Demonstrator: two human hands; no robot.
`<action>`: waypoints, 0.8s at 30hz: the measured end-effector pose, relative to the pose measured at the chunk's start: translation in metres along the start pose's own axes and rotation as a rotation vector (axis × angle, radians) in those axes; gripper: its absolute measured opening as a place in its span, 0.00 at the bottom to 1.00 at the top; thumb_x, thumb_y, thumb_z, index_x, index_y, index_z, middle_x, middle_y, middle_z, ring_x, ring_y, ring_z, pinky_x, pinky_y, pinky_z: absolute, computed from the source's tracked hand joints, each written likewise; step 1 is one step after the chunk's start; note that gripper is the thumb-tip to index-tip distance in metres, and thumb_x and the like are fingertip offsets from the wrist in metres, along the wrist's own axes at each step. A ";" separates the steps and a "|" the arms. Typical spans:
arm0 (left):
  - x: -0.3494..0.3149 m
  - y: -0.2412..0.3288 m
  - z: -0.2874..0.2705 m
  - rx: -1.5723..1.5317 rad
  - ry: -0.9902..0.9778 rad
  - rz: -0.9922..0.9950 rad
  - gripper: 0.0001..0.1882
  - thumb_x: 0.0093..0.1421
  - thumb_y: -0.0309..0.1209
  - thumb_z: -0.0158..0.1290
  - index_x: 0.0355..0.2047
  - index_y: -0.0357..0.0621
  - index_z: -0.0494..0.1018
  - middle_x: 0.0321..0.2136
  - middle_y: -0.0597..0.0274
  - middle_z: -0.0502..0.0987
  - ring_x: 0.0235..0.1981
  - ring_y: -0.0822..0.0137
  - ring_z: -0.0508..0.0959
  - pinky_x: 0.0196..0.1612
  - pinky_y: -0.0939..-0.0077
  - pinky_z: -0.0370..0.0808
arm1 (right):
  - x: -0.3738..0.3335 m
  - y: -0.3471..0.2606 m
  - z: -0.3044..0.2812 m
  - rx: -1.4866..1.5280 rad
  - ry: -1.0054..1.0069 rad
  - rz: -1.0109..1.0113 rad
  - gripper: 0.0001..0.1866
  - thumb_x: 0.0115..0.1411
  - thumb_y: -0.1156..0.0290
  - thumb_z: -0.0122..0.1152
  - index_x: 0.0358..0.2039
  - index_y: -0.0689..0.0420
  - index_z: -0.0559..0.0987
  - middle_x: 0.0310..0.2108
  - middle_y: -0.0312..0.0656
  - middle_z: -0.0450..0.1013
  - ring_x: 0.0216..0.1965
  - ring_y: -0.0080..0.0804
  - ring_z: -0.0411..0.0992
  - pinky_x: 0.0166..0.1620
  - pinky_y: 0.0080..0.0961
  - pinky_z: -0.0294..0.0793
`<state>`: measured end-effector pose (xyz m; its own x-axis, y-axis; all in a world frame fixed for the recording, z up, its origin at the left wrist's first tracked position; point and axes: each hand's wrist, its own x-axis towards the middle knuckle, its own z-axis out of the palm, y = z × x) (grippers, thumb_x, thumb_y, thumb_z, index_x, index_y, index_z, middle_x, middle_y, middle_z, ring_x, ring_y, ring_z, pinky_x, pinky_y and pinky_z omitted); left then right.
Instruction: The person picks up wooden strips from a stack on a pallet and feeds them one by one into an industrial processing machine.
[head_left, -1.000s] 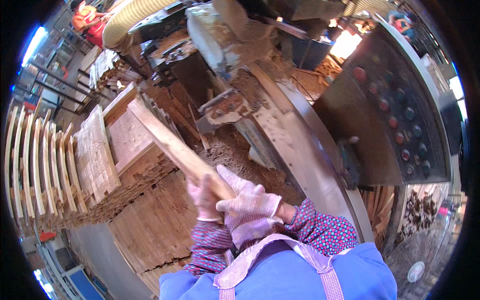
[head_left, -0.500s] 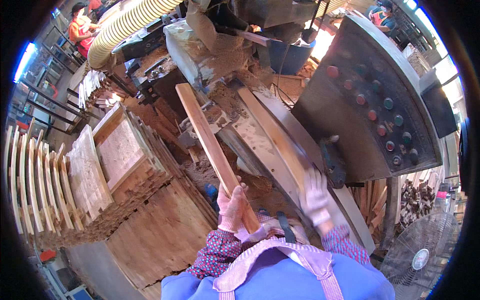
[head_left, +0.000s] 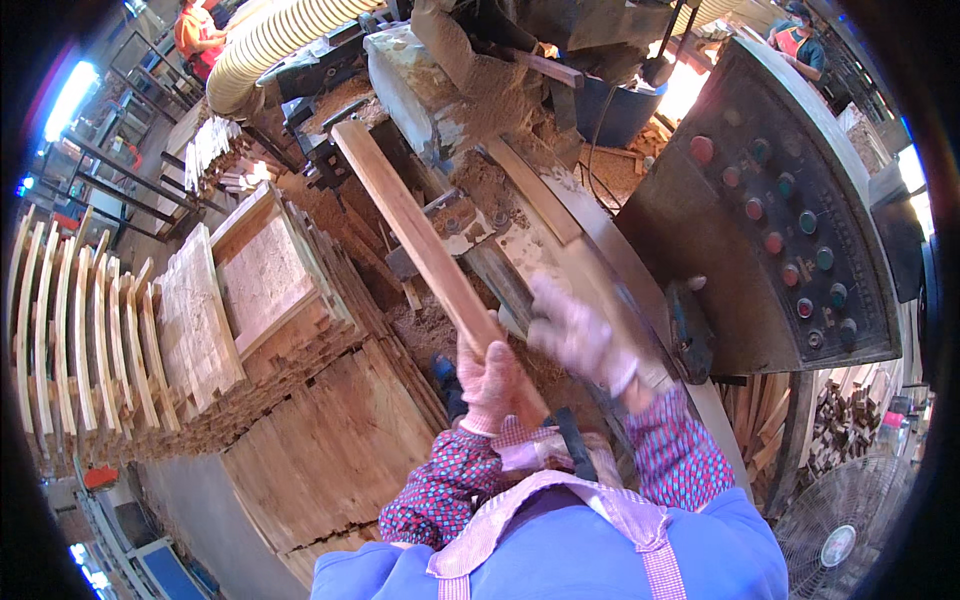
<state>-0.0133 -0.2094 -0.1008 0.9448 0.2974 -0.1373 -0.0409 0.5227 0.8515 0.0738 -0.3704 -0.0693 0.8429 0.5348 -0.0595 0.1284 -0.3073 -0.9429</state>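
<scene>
My left hand, in a pale work glove, grips the near end of a long wooden slat. The slat points up and away toward the sawdust-covered woodworking machine. Blurred with motion, my gloved right hand hovers just right of the slat over the machine's metal bed, fingers spread and holding nothing. A second slat lies on the bed beyond it.
Stacks of flat wooden boards fill the left, with curved slats on edge further left. A grey control panel with coloured buttons stands at right. A ribbed dust hose runs overhead. A fan sits lower right. A person in orange stands far back.
The slat has swung from the board stacks on the left toward the machine. My right hand let go of it and moved right over the bed; my left hand alone holds it now.
</scene>
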 end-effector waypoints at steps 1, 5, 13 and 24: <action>-0.003 -0.004 -0.003 0.080 -0.022 0.083 0.36 0.64 0.50 0.55 0.64 0.44 0.59 0.57 0.61 0.69 0.54 0.69 0.70 0.57 0.72 0.68 | -0.020 -0.042 0.016 -0.041 -0.185 0.155 0.52 0.55 0.50 0.69 0.69 0.65 0.51 0.67 0.58 0.56 0.67 0.47 0.58 0.66 0.37 0.59; -0.021 -0.014 -0.030 0.546 -0.387 0.233 0.36 0.67 0.47 0.50 0.67 0.37 0.54 0.67 0.51 0.57 0.68 0.55 0.57 0.70 0.62 0.50 | -0.107 -0.017 0.032 -0.293 0.057 0.109 0.46 0.55 0.67 0.67 0.68 0.65 0.54 0.65 0.62 0.57 0.67 0.52 0.58 0.66 0.36 0.60; 0.126 0.137 -0.281 1.817 0.594 0.239 0.46 0.62 0.53 0.51 0.69 0.34 0.48 0.69 0.39 0.48 0.72 0.51 0.46 0.73 0.63 0.41 | -0.249 0.084 -0.002 -0.944 0.352 0.132 0.31 0.60 0.69 0.56 0.63 0.67 0.64 0.61 0.63 0.63 0.60 0.64 0.63 0.65 0.50 0.59; 0.207 0.270 -0.469 2.133 0.977 -0.679 0.48 0.51 0.42 0.59 0.68 0.42 0.50 0.70 0.48 0.49 0.72 0.51 0.48 0.71 0.59 0.49 | 0.125 0.084 -0.040 -1.321 0.234 -0.064 0.29 0.66 0.65 0.47 0.68 0.54 0.60 0.67 0.50 0.58 0.66 0.56 0.56 0.69 0.45 0.53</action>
<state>0.0184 0.3677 -0.1363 0.3079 0.9499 -0.0544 0.8904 -0.3078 -0.3354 0.2111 -0.3607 -0.1429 0.8685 0.4712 0.1541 0.4633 -0.8820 0.0860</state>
